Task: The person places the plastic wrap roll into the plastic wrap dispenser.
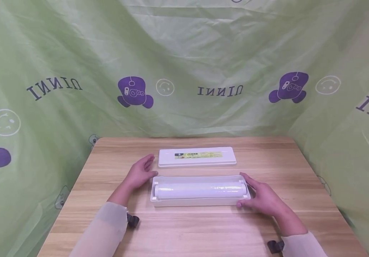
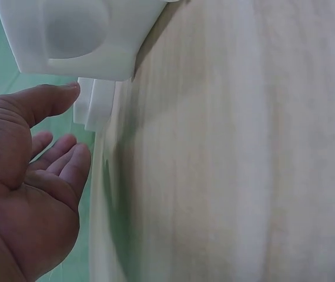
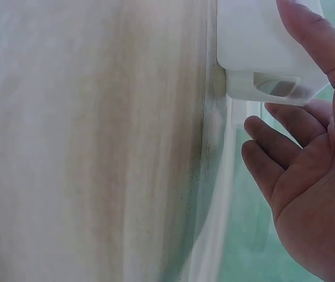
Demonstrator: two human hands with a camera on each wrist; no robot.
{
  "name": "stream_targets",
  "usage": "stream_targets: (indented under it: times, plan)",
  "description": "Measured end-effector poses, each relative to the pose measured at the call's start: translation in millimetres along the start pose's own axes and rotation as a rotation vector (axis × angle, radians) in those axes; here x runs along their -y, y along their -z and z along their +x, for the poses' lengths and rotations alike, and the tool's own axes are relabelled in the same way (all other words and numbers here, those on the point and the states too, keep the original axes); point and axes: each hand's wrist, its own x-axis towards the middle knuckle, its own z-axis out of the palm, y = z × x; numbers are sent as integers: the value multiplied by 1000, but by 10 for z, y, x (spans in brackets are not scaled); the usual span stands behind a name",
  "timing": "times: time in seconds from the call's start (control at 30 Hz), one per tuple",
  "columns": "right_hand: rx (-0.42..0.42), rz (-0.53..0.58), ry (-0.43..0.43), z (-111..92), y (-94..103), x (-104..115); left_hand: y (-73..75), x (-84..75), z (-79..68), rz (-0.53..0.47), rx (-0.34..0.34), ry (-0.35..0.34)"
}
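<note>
An uncovered white cling film box (image 1: 200, 202) lies lengthwise on the table, with a pale, shiny roll of film (image 1: 187, 190) inside it. My right hand (image 1: 264, 198) spans the box's right end, thumb on the near side and index finger at the far corner. In the right wrist view, the thumb lies along the white box wall (image 3: 261, 41) while the other fingers reach behind its end. My left hand (image 1: 139, 174) is off the left end, fingers relaxed and holding nothing, thumb tip close to the corner. Behind the box is its white lid (image 1: 168, 159), bearing a yellow-green label (image 1: 203, 155).
The wooden table (image 1: 184, 228) carries the box and lid near its middle. A green printed curtain (image 1: 184, 117) hangs behind the table and along both sides. Dark wrist-camera mounts (image 1: 133, 220) sit at both cuffs.
</note>
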Motion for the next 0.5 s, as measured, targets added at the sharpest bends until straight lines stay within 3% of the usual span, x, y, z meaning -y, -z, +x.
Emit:
stream_targets:
  times: [0.5]
  plan:
    - [5, 8, -27, 0, -34, -29, -17, -76, 172, 85, -17, 24]
